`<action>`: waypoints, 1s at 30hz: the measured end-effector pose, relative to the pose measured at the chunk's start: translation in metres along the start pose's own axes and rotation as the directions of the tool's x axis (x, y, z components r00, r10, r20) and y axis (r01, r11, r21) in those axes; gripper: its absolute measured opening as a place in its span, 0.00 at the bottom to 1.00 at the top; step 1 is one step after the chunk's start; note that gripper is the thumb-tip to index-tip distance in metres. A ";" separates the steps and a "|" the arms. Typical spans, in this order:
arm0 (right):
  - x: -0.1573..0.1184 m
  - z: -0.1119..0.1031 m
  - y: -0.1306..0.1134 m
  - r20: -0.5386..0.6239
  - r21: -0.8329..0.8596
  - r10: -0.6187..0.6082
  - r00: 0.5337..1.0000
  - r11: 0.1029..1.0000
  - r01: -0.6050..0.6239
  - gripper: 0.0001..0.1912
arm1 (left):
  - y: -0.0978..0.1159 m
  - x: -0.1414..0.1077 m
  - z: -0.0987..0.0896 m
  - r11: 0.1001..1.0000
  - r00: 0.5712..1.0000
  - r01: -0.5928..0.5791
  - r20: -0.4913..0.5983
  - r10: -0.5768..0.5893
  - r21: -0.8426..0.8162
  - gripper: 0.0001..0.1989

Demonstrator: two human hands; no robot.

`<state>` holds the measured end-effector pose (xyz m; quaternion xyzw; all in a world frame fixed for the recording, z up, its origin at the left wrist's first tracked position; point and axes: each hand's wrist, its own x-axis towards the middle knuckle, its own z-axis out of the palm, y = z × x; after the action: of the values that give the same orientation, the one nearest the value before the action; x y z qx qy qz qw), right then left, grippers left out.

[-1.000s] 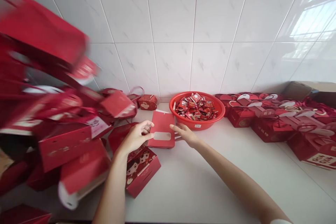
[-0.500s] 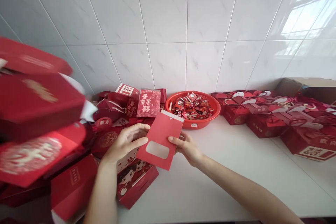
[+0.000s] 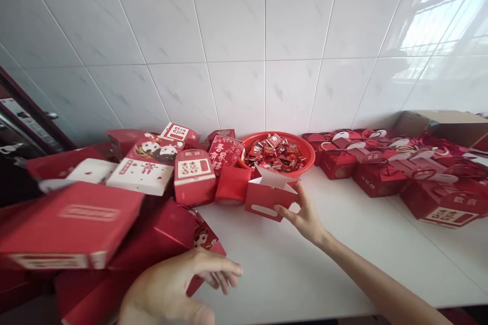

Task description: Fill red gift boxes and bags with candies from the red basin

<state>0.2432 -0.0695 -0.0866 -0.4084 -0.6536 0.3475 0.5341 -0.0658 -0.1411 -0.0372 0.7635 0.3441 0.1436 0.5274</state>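
Bright glare on the right-hand tiles [image 3: 438, 28]

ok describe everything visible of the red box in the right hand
The red box looks like thin card, plain red outside and pale inside. Its top is open, a pointed flap standing up. A pale, rounded panel runs low along the front. The right hand grips its right end, thumb on the front. It sits at an angle before the basket, beside a neighbouring box; whether its base touches the table is unclear.

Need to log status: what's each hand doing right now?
Left hand: open, nothing visible in it.
Right hand: closed on an open-topped red box.
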 end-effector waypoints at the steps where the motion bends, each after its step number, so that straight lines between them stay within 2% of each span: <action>1: -0.001 -0.002 0.002 0.005 -0.050 -0.031 1.000 0.998 0.031 0.21 | -0.004 0.004 0.002 0.998 0.998 0.061 0.003 -0.061 0.002 0.31; 3: -0.003 -0.005 0.004 0.028 -0.132 -0.081 0.996 0.988 0.084 0.19 | -0.010 0.015 0.000 0.990 0.989 0.140 -0.058 -0.139 0.029 0.31; 6: -0.005 -0.007 0.006 0.072 -0.175 -0.101 0.992 0.978 0.112 0.19 | -0.014 0.032 -0.009 0.974 0.957 0.213 -0.217 -0.192 0.079 0.30; 12: -0.006 -0.004 0.010 0.140 -0.126 -0.057 0.989 0.989 0.075 0.20 | -0.013 0.063 -0.019 0.920 0.833 0.368 -0.488 -0.260 0.138 0.32; 14: -0.005 -0.006 0.010 0.145 -0.108 -0.055 0.988 0.992 0.071 0.21 | -0.008 0.069 -0.017 0.915 0.813 0.381 -0.519 -0.264 0.133 0.30; 16: -0.003 -0.011 0.008 0.158 -0.101 -0.055 0.986 0.992 0.071 0.21 | 0.000 0.074 -0.015 0.933 0.831 0.340 -0.502 -0.239 0.119 0.27; 19: 0.000 -0.022 0.001 0.212 -0.115 -0.049 0.976 0.991 0.075 0.23 | 0.017 0.081 -0.012 0.983 0.843 0.171 -0.526 -0.111 0.066 0.26; 23: 0.003 -0.031 -0.010 0.162 -0.108 -0.060 0.985 0.991 0.079 0.23 | 0.038 0.097 -0.006 0.996 0.771 -0.073 -0.631 0.086 0.047 0.21; 25: 0.005 -0.031 -0.018 0.105 -0.079 -0.057 0.993 0.995 0.065 0.23 | 0.046 0.106 -0.002 0.984 0.733 -0.136 -0.656 0.179 0.116 0.14; 26: 0.006 -0.030 -0.023 0.085 -0.062 -0.043 0.995 0.997 0.048 0.22 | 0.049 0.111 -0.001 0.976 0.728 -0.148 -0.651 0.216 0.159 0.11; 28: 0.009 -0.028 -0.031 0.063 -0.028 0.003 0.998 1.000 -0.001 0.21 | 0.054 0.118 0.000 0.965 0.751 -0.154 -0.609 0.254 0.212 0.10; 30: 0.011 -0.026 -0.037 0.054 0.003 0.050 0.997 0.999 -0.050 0.24 | 0.055 0.123 -0.001 0.967 0.786 -0.153 -0.568 0.243 0.201 0.07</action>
<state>0.2615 -0.0747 -0.0439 -0.4140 -0.6564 0.3732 0.5084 0.0433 -0.0686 -0.0051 0.7492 0.4176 0.4024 0.3200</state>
